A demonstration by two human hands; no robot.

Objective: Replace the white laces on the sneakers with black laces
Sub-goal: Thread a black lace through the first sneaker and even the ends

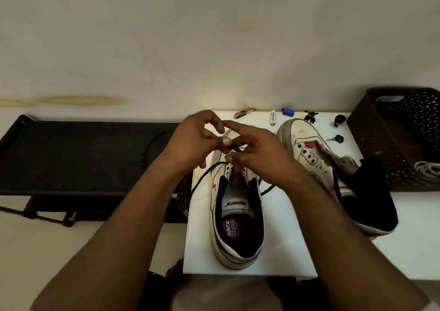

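A white sneaker with a navy lining stands heel toward me on the white table. A black lace runs through its eyelets and trails off to both sides. Over the sneaker's front, my left hand and my right hand meet, and both pinch the black lace between thumb and fingers. The toe is hidden under my hands. A second white sneaker lies to the right with bare eyelets, a black lace draped over it.
A dark perforated basket at the right holds white laces. Small items line the table's far edge: a nail clipper, a battery, a blue cap. A black cot stands to the left.
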